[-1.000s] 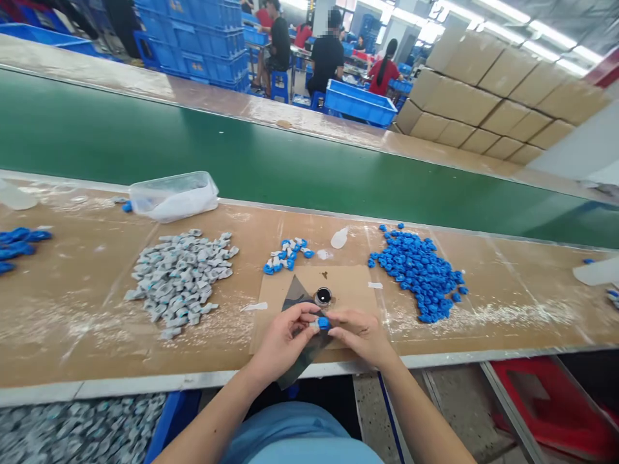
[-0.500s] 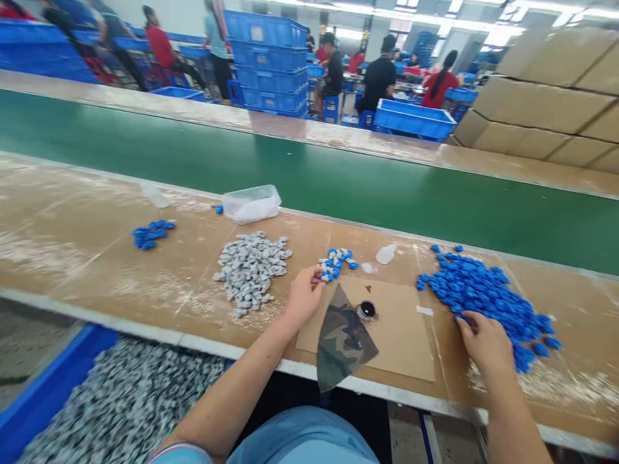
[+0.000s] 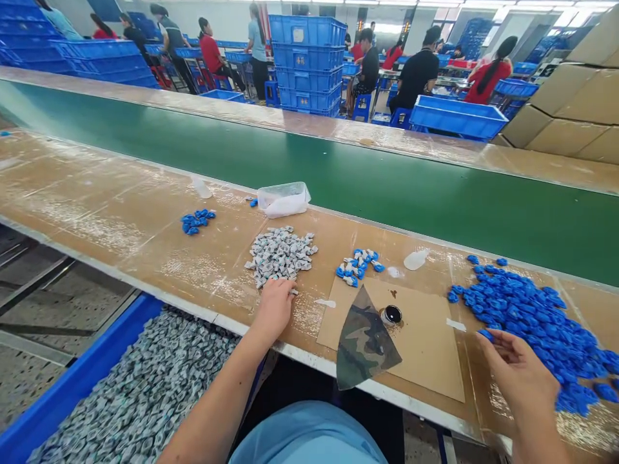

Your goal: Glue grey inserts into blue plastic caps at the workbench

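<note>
My left hand (image 3: 277,301) rests at the near edge of a heap of small grey-white pieces (image 3: 283,254). Its fingers are curled down, with a grey piece (image 3: 293,292) at the fingertips. Beside the blue heap (image 3: 527,316), my right hand (image 3: 525,370) pinches a small blue piece (image 3: 485,334) between thumb and forefinger. Between the hands lies a cardboard sheet (image 3: 430,361) with a small open pot of dark liquid (image 3: 391,315) and a camouflage-patterned cloth (image 3: 360,348). Behind the sheet sits a cluster of joined blue-and-white pieces (image 3: 358,265).
A plastic bottle (image 3: 416,260) lies past the sheet. A clear tub (image 3: 284,201) stands by the green conveyor belt (image 3: 338,164). A small blue cluster (image 3: 197,222) lies left. Below the table edge is a blue crate (image 3: 58,393) full of grey pieces. People sit beyond the belt.
My left hand has moved from the blue-and-white cluster to the grey heap. My right hand has drawn back from the blue heap, a blue piece in its fingers. The view has swung left.
</note>
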A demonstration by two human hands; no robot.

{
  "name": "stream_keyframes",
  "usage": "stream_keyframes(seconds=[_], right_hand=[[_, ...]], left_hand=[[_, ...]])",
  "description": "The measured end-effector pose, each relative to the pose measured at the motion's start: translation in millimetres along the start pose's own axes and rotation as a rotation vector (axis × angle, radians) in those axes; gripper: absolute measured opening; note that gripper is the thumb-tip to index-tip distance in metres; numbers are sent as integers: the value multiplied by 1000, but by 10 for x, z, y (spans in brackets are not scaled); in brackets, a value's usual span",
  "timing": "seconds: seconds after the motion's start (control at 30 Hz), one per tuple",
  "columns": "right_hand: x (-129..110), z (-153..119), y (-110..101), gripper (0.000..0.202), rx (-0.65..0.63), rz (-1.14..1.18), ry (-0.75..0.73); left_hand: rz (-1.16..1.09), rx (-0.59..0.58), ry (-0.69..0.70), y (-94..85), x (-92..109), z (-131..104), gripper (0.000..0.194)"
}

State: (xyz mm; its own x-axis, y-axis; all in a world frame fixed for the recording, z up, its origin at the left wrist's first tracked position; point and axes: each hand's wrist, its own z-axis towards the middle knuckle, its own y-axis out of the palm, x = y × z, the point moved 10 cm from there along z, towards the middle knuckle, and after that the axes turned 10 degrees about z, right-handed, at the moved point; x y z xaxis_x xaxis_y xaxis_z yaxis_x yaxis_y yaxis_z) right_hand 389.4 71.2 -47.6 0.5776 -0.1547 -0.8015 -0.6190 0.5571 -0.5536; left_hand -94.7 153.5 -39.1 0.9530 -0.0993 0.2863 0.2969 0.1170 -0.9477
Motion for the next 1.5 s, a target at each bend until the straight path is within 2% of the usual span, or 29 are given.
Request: stream_keyframes(seconds=[0.07,0.13,0.23,0.3,0.4,0.5,0.67,0.9,1.13,1.27,1.5], right_hand=[[-165,-96,171,40,-49,139,32],[-451,-212,380,39,-153,252,-40],[-897,-406,637,27,-290,256,-206],[-1138,-520,771,23,-357,229,-303],[-1343,-613,910,20,-411,186,-363],[-1412,-632,992,20,-439,131,-386],[-1447,-622,1016,19,-437,87,-445],[-1507,-641,1005,18,-448,63,-501],[-1394,-627,946,16,-439,152,-360],[-1437,-746,966,16,-467,263,-298],[-1635,-948,1107,14,-552,335,-403]], left_hand=[[-29,20,8,-4,13,0,21],[-113,65,17,-40,57,-4,21],[-324,107,38,-65,164,-30,25],[-487,83,18,-10,243,-59,24],[-746,-32,-61,175,393,-127,23],[-954,-173,-96,341,612,-202,25],[-1122,-339,-136,488,848,-288,26],[-1260,-299,-185,568,883,-316,23],[-1312,-421,-272,775,1004,-408,30],[-1355,-458,-228,819,1168,-438,33],[-1373,-498,-141,812,1332,-463,33]])
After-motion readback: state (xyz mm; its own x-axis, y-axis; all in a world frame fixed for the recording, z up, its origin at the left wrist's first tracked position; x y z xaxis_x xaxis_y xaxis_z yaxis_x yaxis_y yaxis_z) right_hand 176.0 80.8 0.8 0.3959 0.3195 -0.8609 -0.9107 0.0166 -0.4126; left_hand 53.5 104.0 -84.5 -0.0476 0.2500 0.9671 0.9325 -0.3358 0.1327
